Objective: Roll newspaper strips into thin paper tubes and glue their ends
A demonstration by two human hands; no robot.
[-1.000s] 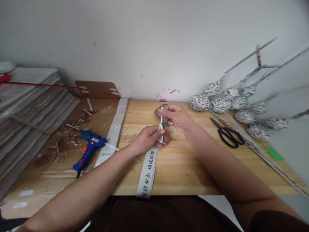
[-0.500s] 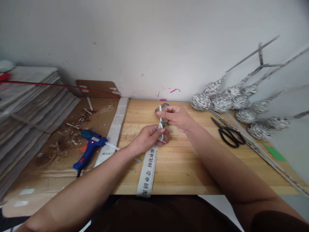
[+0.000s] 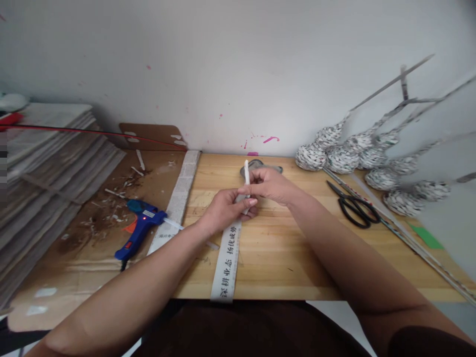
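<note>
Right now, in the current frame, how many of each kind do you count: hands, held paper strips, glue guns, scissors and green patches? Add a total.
Hands: 2 (left hand, right hand)
Held paper strip: 1
Glue gun: 1
Scissors: 1
Green patch: 1
Total: 6

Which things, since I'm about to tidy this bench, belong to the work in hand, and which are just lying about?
In the work:
printed paper strip, at the left hand
narrow paper roll, pinched by the right hand

Apparently just lying about:
black scissors
woven paper bulbs
paper stack
blue glue gun, though its lit red light suggests possible use
</note>
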